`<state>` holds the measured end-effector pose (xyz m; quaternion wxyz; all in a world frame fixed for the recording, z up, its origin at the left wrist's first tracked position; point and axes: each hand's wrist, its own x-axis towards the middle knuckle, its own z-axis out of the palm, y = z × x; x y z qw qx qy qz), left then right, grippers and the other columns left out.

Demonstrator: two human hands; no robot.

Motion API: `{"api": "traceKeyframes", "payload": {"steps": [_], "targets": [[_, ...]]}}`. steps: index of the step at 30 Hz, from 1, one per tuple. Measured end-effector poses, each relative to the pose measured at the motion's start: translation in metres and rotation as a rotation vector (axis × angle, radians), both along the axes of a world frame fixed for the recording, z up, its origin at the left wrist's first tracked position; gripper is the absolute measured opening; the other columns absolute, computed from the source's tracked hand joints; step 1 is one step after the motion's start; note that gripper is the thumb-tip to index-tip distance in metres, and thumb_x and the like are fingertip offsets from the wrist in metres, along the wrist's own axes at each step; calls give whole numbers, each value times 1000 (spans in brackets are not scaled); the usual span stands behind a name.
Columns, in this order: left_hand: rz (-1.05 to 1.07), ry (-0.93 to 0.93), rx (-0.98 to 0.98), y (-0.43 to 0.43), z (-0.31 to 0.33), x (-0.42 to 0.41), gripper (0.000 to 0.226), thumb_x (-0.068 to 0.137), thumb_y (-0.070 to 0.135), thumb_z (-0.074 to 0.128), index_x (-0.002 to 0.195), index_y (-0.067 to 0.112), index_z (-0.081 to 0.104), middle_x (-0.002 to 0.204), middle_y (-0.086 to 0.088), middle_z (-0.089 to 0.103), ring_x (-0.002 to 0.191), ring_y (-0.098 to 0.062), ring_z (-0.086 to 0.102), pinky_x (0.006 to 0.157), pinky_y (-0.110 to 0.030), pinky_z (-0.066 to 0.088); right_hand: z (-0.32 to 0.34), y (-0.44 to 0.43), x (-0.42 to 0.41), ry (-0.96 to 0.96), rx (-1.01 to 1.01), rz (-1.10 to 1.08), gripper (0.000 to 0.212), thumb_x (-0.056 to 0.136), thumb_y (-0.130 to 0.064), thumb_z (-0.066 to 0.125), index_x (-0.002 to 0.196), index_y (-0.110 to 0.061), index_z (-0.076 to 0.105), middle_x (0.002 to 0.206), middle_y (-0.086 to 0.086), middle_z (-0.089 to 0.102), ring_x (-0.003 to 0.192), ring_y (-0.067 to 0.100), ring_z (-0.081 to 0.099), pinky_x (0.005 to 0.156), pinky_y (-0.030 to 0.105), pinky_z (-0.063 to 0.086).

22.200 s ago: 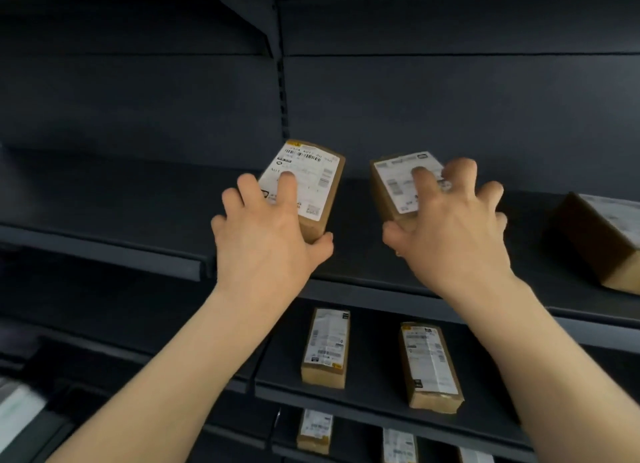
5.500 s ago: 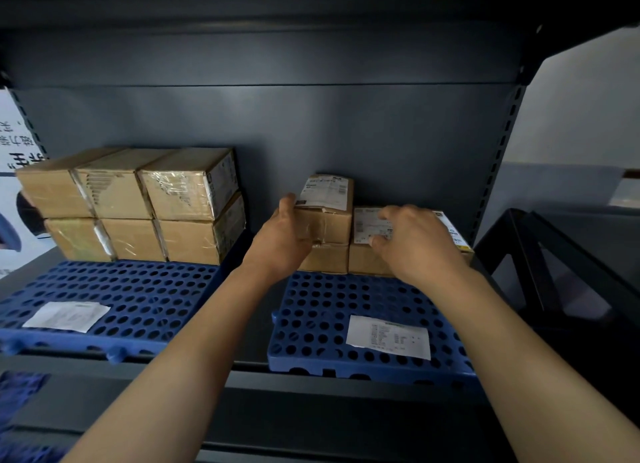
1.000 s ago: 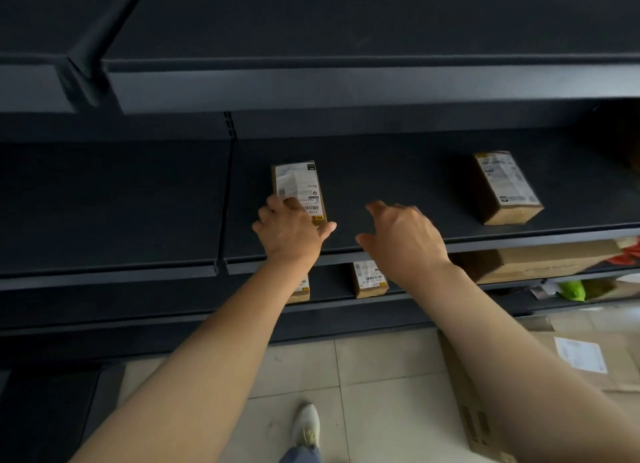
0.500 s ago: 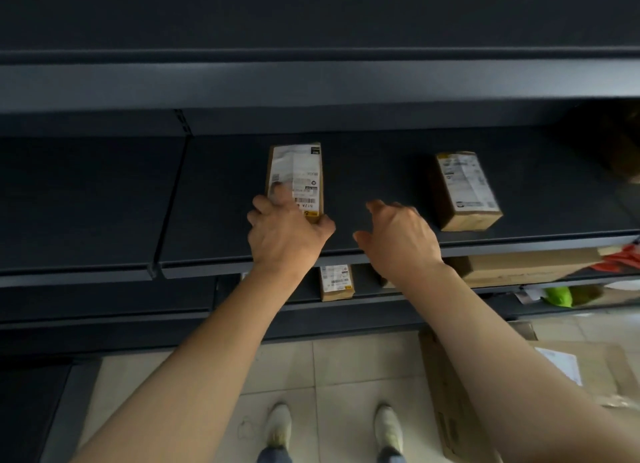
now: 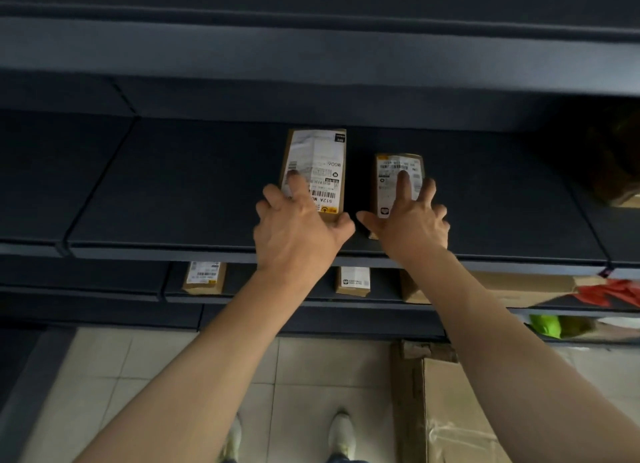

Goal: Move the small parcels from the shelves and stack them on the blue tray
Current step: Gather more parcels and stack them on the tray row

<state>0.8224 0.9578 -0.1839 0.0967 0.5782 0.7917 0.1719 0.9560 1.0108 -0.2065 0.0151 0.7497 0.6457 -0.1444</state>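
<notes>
Dark shelf (image 5: 173,185), left parcel (image 5: 322,157) and right parcel (image 5: 391,182) side by side. Gripping left parcel with left hand (image 5: 298,230), thumb hooked round near end. Resting right hand (image 5: 412,227) flat on right parcel, fingers straight.

You're looking at a dim scene: the dark shelf (image 5: 173,185) goes nearly black at its far right, the near floor tiles (image 5: 138,376) are brighter (soft, even light), and straight edges bow toward the corners.
</notes>
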Motion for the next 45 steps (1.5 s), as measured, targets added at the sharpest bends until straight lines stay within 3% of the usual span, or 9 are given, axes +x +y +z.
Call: {"api": "traceKeyframes", "payload": {"steps": [9,16,22,27,34,40,45], "targets": [[84,64,-18,-15,1,-7,82,77,59,56,137,13,24,123,-17,38,107,-31,44,70,-33,41,-15,19,1,114,-20,-82,87,83,-50,62,148,-24,10,147,16,10,123,42,32,93,50,41],[142,35,-23,-48,21,-31,80,80,57,53,138,14,19,123,-17,34,106,-31,40,69,-34,40,16,-39,-44,84,53,158,78,82,-50,61,142,-21,19,139,13,19,117,40,35,87,47,42],[306,57,-9,-117,50,-89,81,78,56,54,138,12,21,123,-17,35,108,-33,40,72,-40,41,55,-104,-115,122,98,319,86,79,-51,65,144,-25,16,140,10,16,118,34,35,90,43,42],[455,73,42,-193,77,-156,80,78,57,52,137,12,22,118,-16,37,103,-32,41,69,-37,35,91,-169,-180,245,168,425,97,74,-47,71,146,-17,13,145,12,14,124,33,33,97,43,40],[663,103,123,-293,116,-247,82,78,58,50,139,15,18,120,-16,35,105,-31,40,72,-37,37,134,-250,-284,405,225,585,115,69,-45,76,149,-11,1,148,15,15,134,29,26,109,39,31],[855,117,183,-362,145,-310,81,79,56,52,139,14,18,125,-17,34,111,-34,39,78,-39,39,167,-300,-367,486,260,794,113,68,-46,76,149,-12,5,139,12,32,126,27,31,106,38,33],[998,154,208,-388,164,-356,80,79,56,52,138,13,19,124,-17,34,110,-34,38,75,-38,36,191,-316,-429,546,299,967,108,69,-45,75,148,-14,8,137,10,31,125,26,31,104,37,33]]}}
